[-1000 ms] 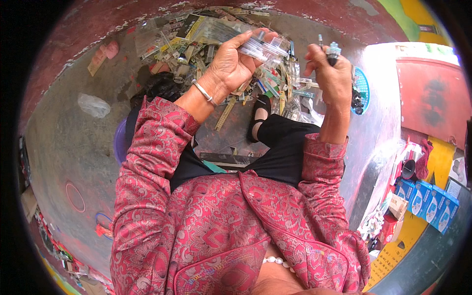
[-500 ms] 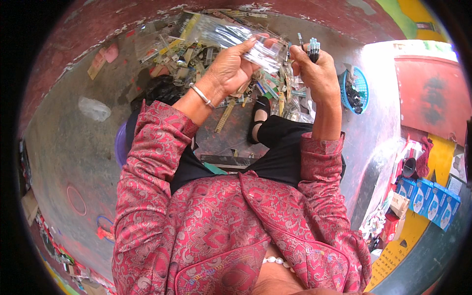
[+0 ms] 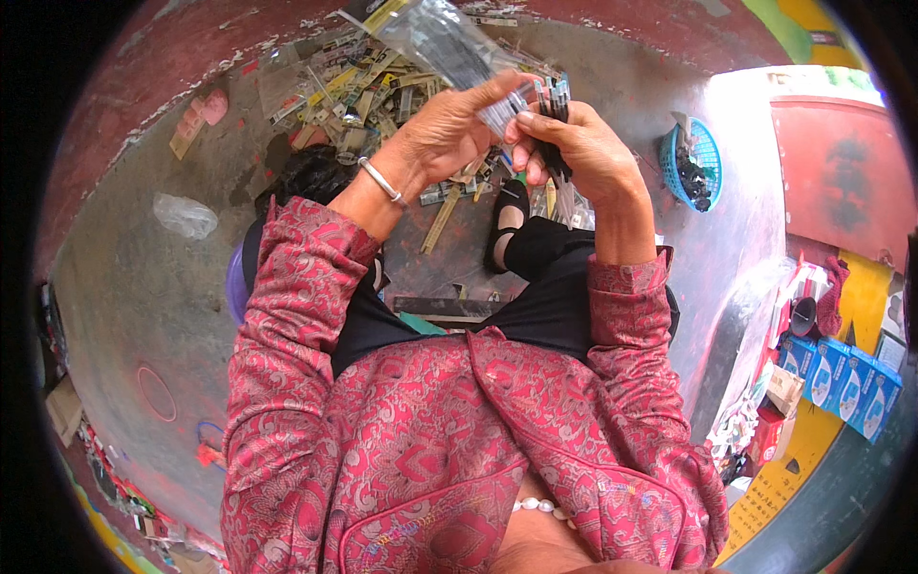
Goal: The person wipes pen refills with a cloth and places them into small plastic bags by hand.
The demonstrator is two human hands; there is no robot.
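Observation:
My left hand, with a silver bangle at the wrist, is closed on the lower end of a clear plastic bag. Slim dark rods that look like pen refills show through the film, and the bag slants up to the left. Against the bag's lower end, my right hand grips a loose bundle of black pen refills with pale clear tips. The bundle stands nearly upright, its lower ends showing below the fingers. The fingers of both hands meet, so the exact contact between bag and bundle is hidden.
Below the hands, a heap of flat packaging strips covers the floor. A blue basket with dark scraps stands right, near a red panel. Blue boxes lie farther right. At left is a crumpled clear bag.
My right hand has moved left and down with the refills, up against the bag. The bag has tilted more steeply, its far end rising. The refill that stood apart now lies with the bundle.

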